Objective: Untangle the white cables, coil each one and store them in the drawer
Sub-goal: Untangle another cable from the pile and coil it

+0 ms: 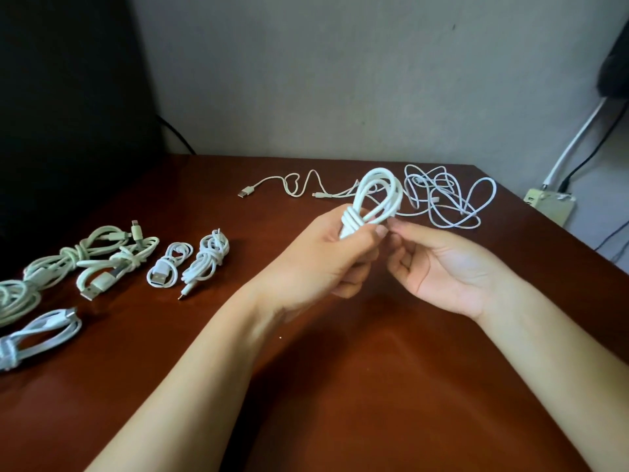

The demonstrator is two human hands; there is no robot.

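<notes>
Finishing one coil: left hand (326,257) grips the coiled cable (377,195), right hand (442,267) pinches its tail, likely for tucking next; the tangle (437,199) waits at one o'clock.

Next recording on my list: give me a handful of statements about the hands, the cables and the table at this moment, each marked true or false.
1. The left hand holds a coiled white cable above the table. True.
2. Every cable on the table is already coiled. False: a tangled heap lies at the far right, with a loose cable beside it.
3. Several finished coils lie on the left part of the table. True.
4. An open drawer is in view. False: no drawer shows.
5. The right hand lies flat on the table. False: it is raised, with its fingertips by the held coil.
</notes>
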